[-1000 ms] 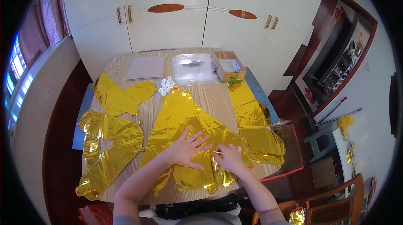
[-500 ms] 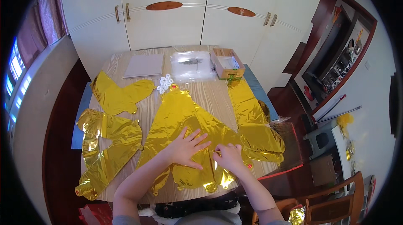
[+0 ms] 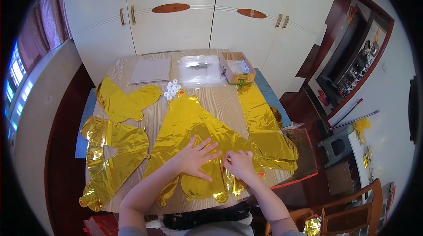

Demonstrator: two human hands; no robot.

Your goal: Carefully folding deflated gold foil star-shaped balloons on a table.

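On near half of table, gold foil lies under my left hand, palm flat, fingers wide; right hand curled on it, whether pinching I cannot tell; likely light, slippery, easily creased, best held by edge tabs

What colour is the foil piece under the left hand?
Shiny gold; the foil piece shows best in the head view.

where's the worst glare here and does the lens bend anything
In the head view, the window at left is blown out; also in the head view, the gold foil glints sharply, notably just below the right hand; still the head view, the doorway frame leans and curves near the blackened rim.
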